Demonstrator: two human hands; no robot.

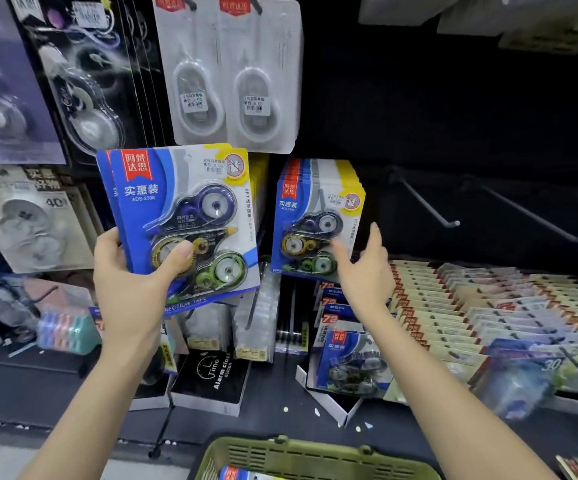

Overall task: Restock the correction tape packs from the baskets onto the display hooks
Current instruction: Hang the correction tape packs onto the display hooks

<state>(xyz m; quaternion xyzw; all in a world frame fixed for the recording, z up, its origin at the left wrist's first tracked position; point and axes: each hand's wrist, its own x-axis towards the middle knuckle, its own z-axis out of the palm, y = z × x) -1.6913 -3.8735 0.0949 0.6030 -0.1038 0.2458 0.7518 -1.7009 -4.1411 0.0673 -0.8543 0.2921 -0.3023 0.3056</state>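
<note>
My left hand (pixel 131 282) grips a small stack of blue correction tape packs (pixel 183 220) by the lower left corner, thumb over the front blister, held up before the display. To the right, a thick row of the same packs (pixel 318 216) hangs on a hook. My right hand (pixel 363 268) is open with fingers straight, at the lower right edge of that hanging row; whether it touches the front pack I cannot tell. A green basket (pixel 315 459) sits at the bottom with a pack (pixel 242 474) showing inside.
Two bare display hooks (pixel 429 206) (pixel 537 216) jut out at the right. White correction tape packs (pixel 228 74) hang above. A shelf of card packs (pixel 488 306) runs along the right, with a black alarm clock box (pixel 214 379) below centre.
</note>
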